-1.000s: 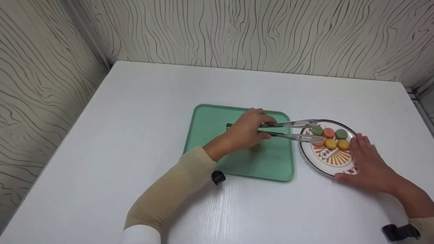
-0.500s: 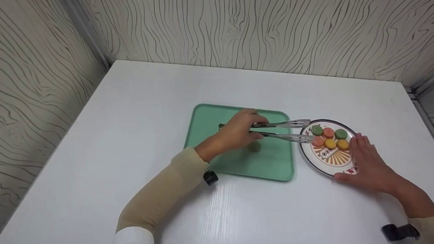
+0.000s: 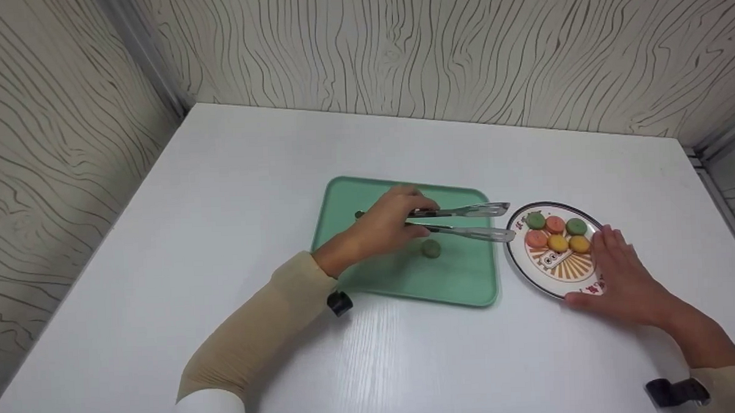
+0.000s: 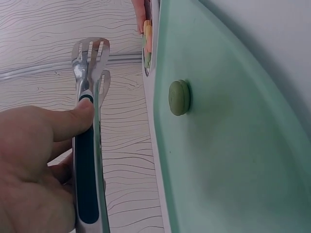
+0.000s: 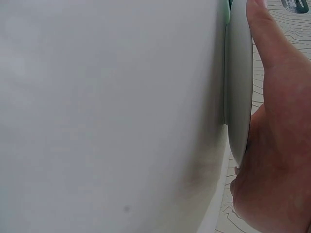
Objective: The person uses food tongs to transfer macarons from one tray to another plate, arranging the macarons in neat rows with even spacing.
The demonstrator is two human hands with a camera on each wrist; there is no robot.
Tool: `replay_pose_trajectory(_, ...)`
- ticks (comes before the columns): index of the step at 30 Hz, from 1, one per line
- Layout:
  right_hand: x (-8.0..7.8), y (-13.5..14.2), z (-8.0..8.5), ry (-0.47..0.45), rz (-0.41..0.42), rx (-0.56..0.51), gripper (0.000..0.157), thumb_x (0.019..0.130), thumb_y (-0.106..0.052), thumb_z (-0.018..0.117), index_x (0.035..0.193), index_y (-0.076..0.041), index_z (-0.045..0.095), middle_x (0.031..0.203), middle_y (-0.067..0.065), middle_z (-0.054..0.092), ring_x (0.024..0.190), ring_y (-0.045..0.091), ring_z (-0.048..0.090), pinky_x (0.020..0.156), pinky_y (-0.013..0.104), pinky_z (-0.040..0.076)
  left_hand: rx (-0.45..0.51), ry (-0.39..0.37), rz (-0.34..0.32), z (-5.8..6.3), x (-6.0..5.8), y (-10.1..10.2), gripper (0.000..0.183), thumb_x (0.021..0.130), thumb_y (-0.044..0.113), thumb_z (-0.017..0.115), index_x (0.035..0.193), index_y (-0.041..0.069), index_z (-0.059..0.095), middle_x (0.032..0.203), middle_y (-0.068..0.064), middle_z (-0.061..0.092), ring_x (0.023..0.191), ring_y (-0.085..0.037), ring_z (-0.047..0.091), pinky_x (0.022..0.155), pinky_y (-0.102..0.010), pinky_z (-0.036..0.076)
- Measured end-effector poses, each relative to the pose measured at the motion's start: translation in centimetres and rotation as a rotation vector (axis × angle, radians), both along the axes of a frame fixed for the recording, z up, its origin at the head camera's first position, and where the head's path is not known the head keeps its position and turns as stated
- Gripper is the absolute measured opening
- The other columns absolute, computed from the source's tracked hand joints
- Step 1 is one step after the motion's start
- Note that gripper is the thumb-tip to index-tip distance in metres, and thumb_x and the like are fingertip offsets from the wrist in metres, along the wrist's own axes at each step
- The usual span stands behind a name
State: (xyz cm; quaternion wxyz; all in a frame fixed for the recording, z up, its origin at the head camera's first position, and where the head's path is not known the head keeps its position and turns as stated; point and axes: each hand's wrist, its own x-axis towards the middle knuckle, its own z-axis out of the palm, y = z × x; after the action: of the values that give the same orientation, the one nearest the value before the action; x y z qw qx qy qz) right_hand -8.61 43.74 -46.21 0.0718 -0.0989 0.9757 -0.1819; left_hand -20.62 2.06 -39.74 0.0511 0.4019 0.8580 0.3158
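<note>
My left hand grips a pair of metal tongs above the green tray. The tongs' two slotted ends are spread apart with nothing between them, pointing at the plate. In the left wrist view, my thumb presses the dark handle of the tongs. One green macaron lies on the tray, below the tongs. My right hand rests on the right rim of a round white plate, fingers extended and thumb over the near edge. Green, pink and yellow macarons sit together on that plate.
The tray and plate stand side by side on a white table, with a narrow gap between them. Wood-grain patterned panels rise behind the table and at its sides. Each wrist wears a dark strap-mounted device.
My left hand has drawn the tongs leftward, off the plate and back over the tray. A pink macaron under the tongs' tip and the tray's green macaron have come into view. My right hand stays put.
</note>
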Motion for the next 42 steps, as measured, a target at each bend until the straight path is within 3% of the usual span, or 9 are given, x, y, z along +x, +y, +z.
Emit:
replay_pose_trajectory(9,0.0,-0.1,0.1,0.002,0.002,-0.004,0.126,0.084,-0.048,0.079,0.152,0.020,-0.001,0.159,0.043,-0.007,0.148,0.053,-0.015,0.118,0.049,-0.018,0.047,-0.007,-0.038,-0.4,-0.2,-1.5,0.033,0.094,0.011,0.075,0.126,0.007,0.071,0.115,-0.007,0.068,0.109,-0.023,0.057,0.095,-0.036,0.046)
replay_pose_trajectory(17,0.1,0.1,0.1,0.014,0.007,-0.012,0.125,0.084,-0.049,0.078,0.153,0.019,-0.002,0.159,0.042,-0.008,0.149,0.051,-0.017,0.117,0.045,-0.020,0.028,-0.038,-0.024,-0.9,-0.2,-2.8,0.034,0.094,0.011,0.075,0.128,0.009,0.070,0.118,-0.005,0.066,0.109,-0.019,0.056,0.095,-0.035,0.046)
replay_pose_trajectory(42,0.0,0.2,0.0,-0.010,0.005,-0.023,0.126,0.085,-0.049,0.078,0.152,0.019,-0.004,0.159,0.042,-0.011,0.149,0.049,-0.019,0.117,0.045,-0.021,0.008,-0.071,-0.045,-2.4,-0.5,-7.1,0.032,0.093,0.008,0.076,0.124,0.004,0.071,0.116,-0.009,0.066,0.110,-0.026,0.056,0.096,-0.041,0.045)
